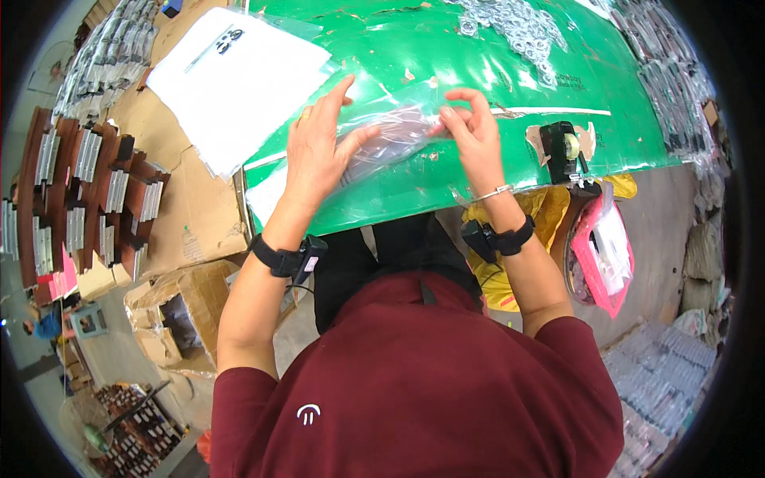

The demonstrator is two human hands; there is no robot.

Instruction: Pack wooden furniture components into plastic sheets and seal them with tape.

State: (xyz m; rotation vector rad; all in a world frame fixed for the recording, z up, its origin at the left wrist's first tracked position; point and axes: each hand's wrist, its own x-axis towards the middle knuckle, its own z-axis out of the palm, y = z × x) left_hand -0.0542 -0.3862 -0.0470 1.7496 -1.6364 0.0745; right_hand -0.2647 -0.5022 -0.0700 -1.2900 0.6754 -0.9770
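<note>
On the green table point(414, 197) in front of me lies a clear plastic bag point(390, 131), crinkled and shiny, with something pale inside that I cannot make out. My left hand point(319, 147) rests at the bag's left end, fingers stretched out and thumb apart. At the other end, the curled fingers of my right hand point(476, 143) pinch the bag's edge. A stack of white, flat plastic bags point(239, 80) spreads out to the left of my left hand. To the right of my right hand stands a black tape dispenser point(560, 151) with a roll of tape.
Small metal rings point(514, 32) are heaped at the table's far side. Bundled packed parts point(673, 103) are piled along its right edge. Brown bars with metal pieces point(88, 191) stand at the left. Beside my legs are a pink-lined bin point(625, 271) and an open cardboard box point(187, 307).
</note>
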